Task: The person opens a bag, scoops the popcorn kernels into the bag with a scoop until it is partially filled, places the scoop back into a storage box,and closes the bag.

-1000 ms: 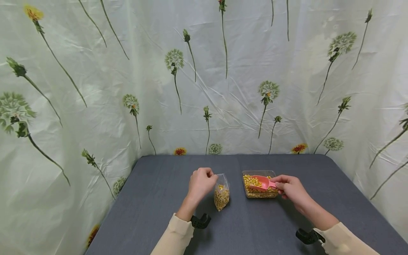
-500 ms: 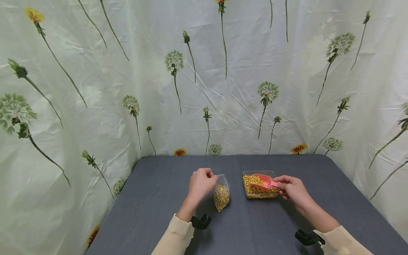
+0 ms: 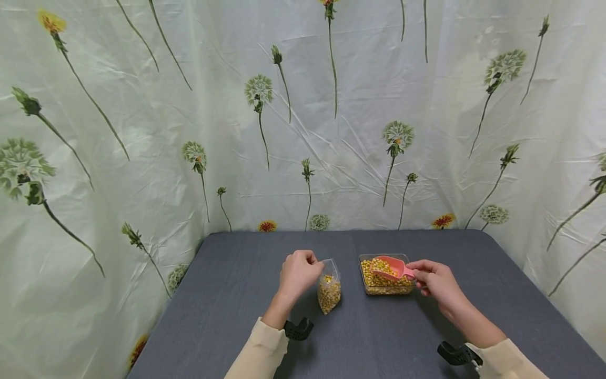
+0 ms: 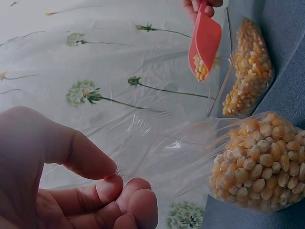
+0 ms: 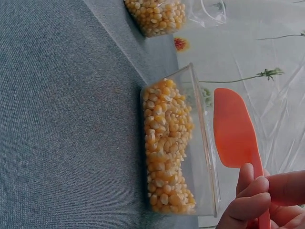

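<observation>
Between thumb and fingertips, my left hand (image 3: pixel 298 273) pinches the top edge of a clear plastic bag (image 4: pixel 257 164), its lower part bulging with corn kernels. The bag stands upright on the table in the head view. My right hand (image 3: pixel 433 279) grips the handle of a small pinkish-red scoop (image 5: pixel 233 129). That scoop is above a clear rectangular container (image 5: pixel 206 143) of corn kernels, just over its rim in the right wrist view. A few kernels (image 4: pixel 200 68) show in the scoop's mouth in the left wrist view.
A dark grey cloth-covered table (image 3: pixel 236 295) lies under everything. Behind its far edge hangs a pale curtain (image 3: pixel 227 105) printed with dandelions. The bag stands left of the container, with a gap of table between them.
The scoop has risen a little out of the kernels and shifted slightly right with my right hand. My left hand and the bag have stayed in place.
</observation>
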`<state>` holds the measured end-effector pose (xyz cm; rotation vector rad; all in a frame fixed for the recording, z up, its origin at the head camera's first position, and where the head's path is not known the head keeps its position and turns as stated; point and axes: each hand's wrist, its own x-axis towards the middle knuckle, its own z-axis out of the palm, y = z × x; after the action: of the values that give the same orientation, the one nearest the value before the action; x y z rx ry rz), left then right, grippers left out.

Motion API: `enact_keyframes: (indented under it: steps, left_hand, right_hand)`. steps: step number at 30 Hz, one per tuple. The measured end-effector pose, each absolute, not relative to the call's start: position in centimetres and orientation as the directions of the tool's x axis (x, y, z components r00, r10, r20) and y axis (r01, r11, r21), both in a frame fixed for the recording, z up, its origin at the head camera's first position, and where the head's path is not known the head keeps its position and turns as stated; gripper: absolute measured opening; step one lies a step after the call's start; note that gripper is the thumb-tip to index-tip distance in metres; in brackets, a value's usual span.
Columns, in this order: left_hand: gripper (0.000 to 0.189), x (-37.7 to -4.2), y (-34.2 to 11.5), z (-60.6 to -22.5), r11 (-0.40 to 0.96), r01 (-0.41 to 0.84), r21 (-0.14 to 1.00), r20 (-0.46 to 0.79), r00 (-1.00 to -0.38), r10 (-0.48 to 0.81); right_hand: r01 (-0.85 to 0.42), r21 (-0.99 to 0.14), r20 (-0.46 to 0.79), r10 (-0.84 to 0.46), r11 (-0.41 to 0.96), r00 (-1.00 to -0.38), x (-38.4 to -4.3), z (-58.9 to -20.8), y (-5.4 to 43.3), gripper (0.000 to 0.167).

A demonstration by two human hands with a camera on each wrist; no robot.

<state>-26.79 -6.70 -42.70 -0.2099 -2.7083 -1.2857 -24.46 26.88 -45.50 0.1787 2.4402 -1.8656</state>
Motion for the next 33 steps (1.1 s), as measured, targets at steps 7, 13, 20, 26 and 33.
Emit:
enact_keyframes:
  steps: [7, 13, 20, 26, 33]
  left_hand:
    - [0.023, -26.8, -6.5, -42.7, 0.640, 0.166, 0.751, 0.155, -0.985, 0.073]
    - [0.021, -26.7, -6.4, -42.7, 0.649, 0.164, 0.743, 0.147, -0.986, 0.081]
    - [0.022, -26.7, -6.4, -42.7, 0.651, 0.161, 0.742, 0.143, -0.986, 0.081]
    - [0.024, -26.7, -6.5, -42.8, 0.655, 0.156, 0.739, 0.140, -0.987, 0.078]
    - [0.023, -26.7, -6.5, -42.8, 0.671, 0.161, 0.724, 0.142, -0.986, 0.084]
  right_hand:
    - [0.114, -0.963, -0.107, 0.042, 0.246, -0.993, -24.1, -45.3, 26.9, 0.028]
    - [0.099, -0.965, -0.086, 0.064, 0.245, -0.994, -23.9, -45.1, 26.9, 0.027]
    - [0.079, -0.968, -0.064, 0.067, 0.239, -0.996, -23.9, -44.9, 27.1, 0.027]
    - [0.071, -0.969, -0.058, 0.063, 0.236, -0.996, -23.8, -44.6, 27.1, 0.028]
    - [0.059, -0.971, -0.047, 0.058, 0.232, -0.997, -23.5, -44.3, 27.0, 0.028]
